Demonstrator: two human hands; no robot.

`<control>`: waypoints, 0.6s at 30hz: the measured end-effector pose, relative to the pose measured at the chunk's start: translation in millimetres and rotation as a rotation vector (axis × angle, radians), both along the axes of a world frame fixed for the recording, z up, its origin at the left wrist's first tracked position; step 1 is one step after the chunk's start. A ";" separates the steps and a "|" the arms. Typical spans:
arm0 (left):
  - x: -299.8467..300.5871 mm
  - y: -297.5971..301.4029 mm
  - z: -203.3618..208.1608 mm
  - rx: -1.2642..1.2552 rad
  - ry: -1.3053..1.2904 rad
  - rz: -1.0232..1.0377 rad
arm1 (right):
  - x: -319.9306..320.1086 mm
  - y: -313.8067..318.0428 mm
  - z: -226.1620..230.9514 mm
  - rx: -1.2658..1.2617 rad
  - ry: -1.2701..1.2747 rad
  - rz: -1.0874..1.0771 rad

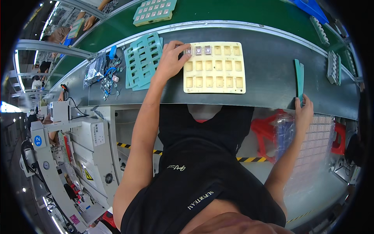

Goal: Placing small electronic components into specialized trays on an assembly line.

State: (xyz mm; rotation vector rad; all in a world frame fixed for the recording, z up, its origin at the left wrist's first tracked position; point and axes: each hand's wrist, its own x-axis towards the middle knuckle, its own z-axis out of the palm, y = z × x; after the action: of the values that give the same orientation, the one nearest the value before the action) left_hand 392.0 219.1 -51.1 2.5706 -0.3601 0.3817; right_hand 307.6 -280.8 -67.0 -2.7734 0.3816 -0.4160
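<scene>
A cream tray (214, 67) with rows of rectangular pockets lies on the grey bench in front of me. Three pockets at the left of its far row hold small pinkish, shiny pieces (198, 50). My left hand (171, 58) is at the tray's far left corner, thumb and forefinger closed about the small piece in the corner pocket. Off to the right, my right hand (304, 110) grips the near end of a narrow teal piece (299, 80), which looks like a plate on its edge or a folded strip. Its far end points away from me.
Teal slotted plates (142, 60) overlap left of the tray, beside a bag (95, 70) and a heap of small metal parts (110, 84). Behind runs a green conveyor (218, 15) carrying a loaded teal tray (154, 11). White ridged parts (332, 67) stand far right.
</scene>
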 end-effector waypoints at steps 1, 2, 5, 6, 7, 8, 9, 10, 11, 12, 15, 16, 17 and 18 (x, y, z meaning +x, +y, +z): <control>0.0 -1.1 2.5 -0.008 -0.010 0.012 | 0.1 0.1 -1.4 0.001 -0.010 -0.004; 1.7 -4.2 4.1 -0.010 -0.011 0.011 | 0.2 0.9 -2.9 -0.002 -0.012 -0.005; 10.6 -23.4 7.5 0.060 -0.145 -0.085 | 1.3 2.4 -7.5 0.035 -0.019 -0.037; 12.9 -30.2 8.9 0.133 -0.138 -0.086 | 2.0 3.9 -9.3 0.035 -0.036 -0.031; 16.3 -35.2 9.5 0.206 -0.132 -0.089 | 2.8 4.5 -10.2 0.034 -0.054 -0.029; 20.2 -37.1 7.7 0.233 -0.107 -0.108 | 3.7 4.7 -10.4 0.028 -0.064 -0.018; 21.0 -37.4 7.7 0.231 -0.108 -0.112 | 5.2 5.6 -8.8 0.027 -0.064 -0.022; 22.5 -38.9 8.9 0.237 -0.082 -0.119 | 4.7 6.9 -6.2 0.025 -0.054 -0.035; 23.9 -39.8 10.3 0.244 -0.057 -0.127 | 4.7 8.1 -4.5 0.023 -0.044 -0.048; 25.7 -40.8 12.1 0.241 -0.058 -0.139 | 5.3 8.1 -4.0 0.020 -0.043 -0.060; 35.1 -52.9 19.6 0.309 -0.137 -0.212 | 0.5 -2.4 3.1 0.023 -0.066 -0.125; 37.2 -54.5 23.0 0.353 -0.136 -0.224 | 0.5 -4.3 5.3 0.012 -0.096 -0.128; 41.1 -55.2 26.5 0.388 -0.142 -0.244 | 1.9 -4.8 5.3 0.039 -0.170 -0.089; 40.0 -53.9 31.4 0.410 -0.114 -0.262 | 7.9 -4.9 1.7 0.030 -0.192 -0.072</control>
State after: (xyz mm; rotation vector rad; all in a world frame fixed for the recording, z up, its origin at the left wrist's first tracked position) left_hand 432.0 165.2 -19.8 2.8473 -0.8867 0.3907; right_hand 315.5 -285.7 -65.4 -2.6666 0.4376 -0.6812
